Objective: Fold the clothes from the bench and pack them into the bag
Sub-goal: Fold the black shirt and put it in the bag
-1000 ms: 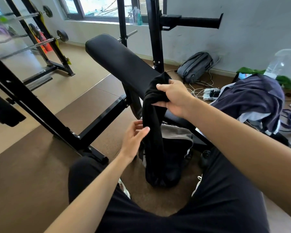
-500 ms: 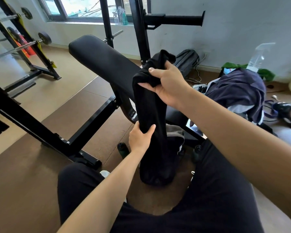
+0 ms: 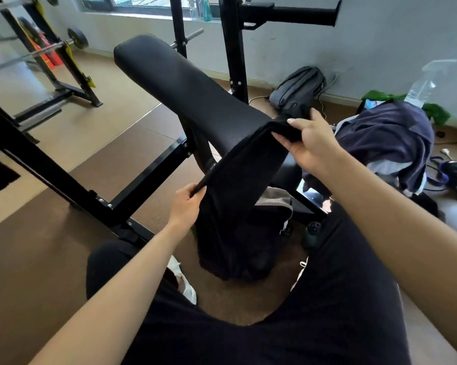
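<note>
Garment-folding step, judging by the grip: holds a black garment (image 3: 237,196) stretched on a slant in front of the bench (image 3: 185,85). Pinches its top edge in the right hand (image 3: 309,143), fingers and thumb closed on the cloth, raised high to let the length hang free. Grips the side edge lower down with the left hand (image 3: 187,204), fingers curled round the hem, probably to pull the fabric flat before doubling it over. Lets the loose end drape toward the floor between the knees, in front of a dark bag with a grey flap (image 3: 274,204) (likely the one to pack, though mostly hidden). Leaves a navy pile (image 3: 388,133) at the right, well apart, presumably waiting its turn.
</note>
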